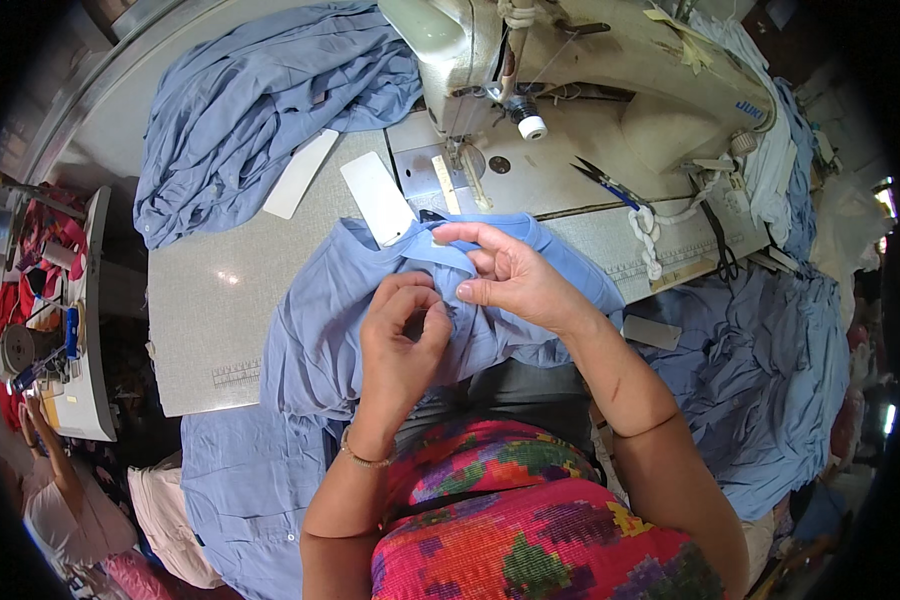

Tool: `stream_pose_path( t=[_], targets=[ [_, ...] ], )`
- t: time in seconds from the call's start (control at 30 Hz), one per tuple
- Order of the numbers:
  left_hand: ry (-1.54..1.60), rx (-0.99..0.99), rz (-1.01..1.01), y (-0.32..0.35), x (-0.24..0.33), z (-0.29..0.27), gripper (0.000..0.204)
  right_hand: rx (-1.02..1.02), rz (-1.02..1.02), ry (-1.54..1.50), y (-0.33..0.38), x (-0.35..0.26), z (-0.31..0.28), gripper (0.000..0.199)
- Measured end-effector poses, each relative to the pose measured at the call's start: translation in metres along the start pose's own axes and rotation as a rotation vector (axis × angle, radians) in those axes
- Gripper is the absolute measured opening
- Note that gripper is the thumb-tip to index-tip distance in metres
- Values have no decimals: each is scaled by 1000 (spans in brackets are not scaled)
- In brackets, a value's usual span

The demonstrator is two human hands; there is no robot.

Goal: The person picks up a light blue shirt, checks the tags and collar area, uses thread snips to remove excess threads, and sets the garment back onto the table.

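A blue garment piece [320,330] lies bunched on the grey sewing table [210,300] in front of me. My left hand [400,335] pinches a fold of this blue fabric near its middle. My right hand [510,275] grips a blue strip or collar edge of the same garment just above, fingers curled over it. Both hands sit close together, below the needle area of the cream sewing machine [590,70]. A white card template [378,197] lies on the table, touching the garment's upper edge.
A heap of blue fabric [260,100] lies at the table's back left, with a second white card [300,172] beside it. Thread snips [605,182] rest on the machine bed. More blue fabric [770,370] hangs at right. Another person's arm [50,450] shows lower left.
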State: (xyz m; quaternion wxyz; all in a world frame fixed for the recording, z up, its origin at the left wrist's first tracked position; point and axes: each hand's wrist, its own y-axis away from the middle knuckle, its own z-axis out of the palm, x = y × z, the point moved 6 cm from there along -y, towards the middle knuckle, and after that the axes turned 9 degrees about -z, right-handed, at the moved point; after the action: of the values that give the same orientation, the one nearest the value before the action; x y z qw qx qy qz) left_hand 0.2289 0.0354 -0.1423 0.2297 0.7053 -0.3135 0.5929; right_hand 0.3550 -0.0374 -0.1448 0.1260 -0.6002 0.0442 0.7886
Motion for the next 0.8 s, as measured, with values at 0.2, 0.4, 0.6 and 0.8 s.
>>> stream_pose_path(
  t=[0.2,0.4,0.6,0.8],
  targets=[
    [62,-9,-10,0,-3,0,3,11,32,34,1,2,-3,58],
    [84,-35,-30,1,-4,-1,3,7,10,15,0,1,-3,58],
    [-24,12,51,3,5,0,7,16,19,49,0,1,-3,58],
    [-29,-3,20,2,3,0,2,13,-20,39,0,-3,3,54]
  ],
)
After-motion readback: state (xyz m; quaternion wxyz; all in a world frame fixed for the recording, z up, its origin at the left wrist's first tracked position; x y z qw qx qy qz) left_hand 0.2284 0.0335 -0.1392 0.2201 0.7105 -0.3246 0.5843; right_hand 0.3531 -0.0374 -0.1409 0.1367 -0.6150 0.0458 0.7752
